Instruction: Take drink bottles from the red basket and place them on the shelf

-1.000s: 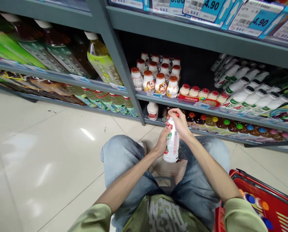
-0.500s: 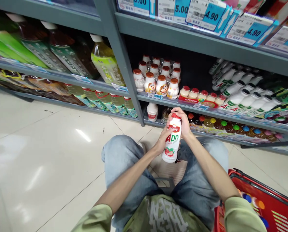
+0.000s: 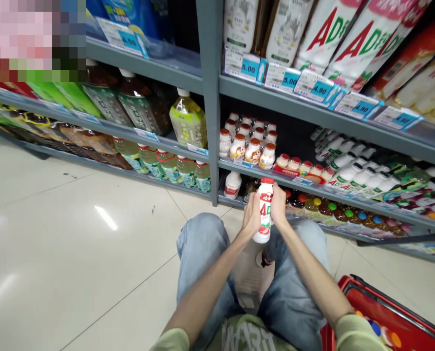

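I hold a white drink bottle [image 3: 265, 212] with a red cap and red AD lettering upright in front of my knees. My left hand [image 3: 251, 216] wraps its left side and my right hand [image 3: 278, 208] wraps its right side. Both hands are closed on it. Just beyond it is a low grey shelf [image 3: 305, 187] with small red-capped white bottles [image 3: 250, 146] and rows of larger white bottles [image 3: 352, 168].
Green tea bottles [image 3: 188, 122] fill the left shelves. Price tags [image 3: 312, 85] line the upper shelf edge. Round-capped coloured bottles [image 3: 345, 212] stand on the bottom shelf. A red shopping basket [image 3: 396, 324] with bottles sits by my right knee. Glossy tiled floor [image 3: 74, 253] spreads to the left.
My view has tilted up, so higher shelves show. The bottle has been raised a little and turned, and my right hand moved from its cap down to its side.
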`<action>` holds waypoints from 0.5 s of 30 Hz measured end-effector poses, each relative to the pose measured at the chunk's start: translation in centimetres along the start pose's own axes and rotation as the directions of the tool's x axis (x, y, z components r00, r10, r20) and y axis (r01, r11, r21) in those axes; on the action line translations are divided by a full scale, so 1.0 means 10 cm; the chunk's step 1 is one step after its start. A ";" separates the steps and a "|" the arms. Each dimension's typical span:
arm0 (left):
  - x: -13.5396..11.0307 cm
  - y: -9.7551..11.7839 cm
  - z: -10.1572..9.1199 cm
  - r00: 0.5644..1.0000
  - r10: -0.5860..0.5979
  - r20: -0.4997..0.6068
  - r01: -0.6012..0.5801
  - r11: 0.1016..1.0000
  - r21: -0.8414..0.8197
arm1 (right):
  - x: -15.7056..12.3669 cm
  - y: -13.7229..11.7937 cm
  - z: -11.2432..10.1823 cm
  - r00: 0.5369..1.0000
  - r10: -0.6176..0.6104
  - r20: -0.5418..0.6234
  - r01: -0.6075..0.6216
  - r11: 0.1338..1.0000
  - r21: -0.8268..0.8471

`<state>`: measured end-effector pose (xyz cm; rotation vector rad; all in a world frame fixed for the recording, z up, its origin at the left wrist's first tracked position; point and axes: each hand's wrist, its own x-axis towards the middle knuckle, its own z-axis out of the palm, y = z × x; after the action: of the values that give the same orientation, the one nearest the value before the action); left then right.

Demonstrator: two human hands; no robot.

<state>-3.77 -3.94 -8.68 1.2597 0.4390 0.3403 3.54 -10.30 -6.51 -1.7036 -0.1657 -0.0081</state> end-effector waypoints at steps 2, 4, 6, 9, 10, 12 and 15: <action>0.00 0.05 -0.05 0.999 0.033 -0.024 -0.030 0.994 0.109 | -0.26 0.02 -0.01 0.998 -0.043 0.049 0.046 0.997 -0.069; -0.01 0.07 -0.12 0.999 0.047 0.004 -0.046 0.967 0.252 | -0.54 0.09 -0.04 0.994 -0.062 0.089 0.068 0.996 -0.065; -0.01 0.03 -0.17 0.995 0.044 0.090 -0.072 0.939 0.336 | -0.76 0.24 -0.07 0.988 -0.010 0.156 0.015 0.999 -0.030; 0.01 -0.06 -0.22 0.995 -0.019 0.096 -0.018 0.930 0.367 | -0.91 0.47 -0.13 0.975 0.051 0.216 -0.064 0.996 0.055; 0.01 -0.08 -0.23 0.992 -0.022 0.125 -0.026 0.930 0.366 | -0.92 0.52 -0.16 0.971 0.056 0.231 -0.074 0.995 0.071; -0.01 -0.09 -0.23 0.984 -0.017 0.176 -0.048 0.933 0.356 | -0.93 0.55 -0.22 0.973 0.048 0.227 -0.071 0.993 0.095; -0.05 -0.03 -0.23 0.953 0.043 0.300 -0.131 0.951 0.281 | -0.91 0.45 -0.31 0.979 0.007 0.205 -0.037 0.989 0.143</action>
<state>-5.35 -2.41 -9.49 1.6016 0.1840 0.1614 -4.71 -14.94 -11.40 -1.5572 -0.2933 0.1918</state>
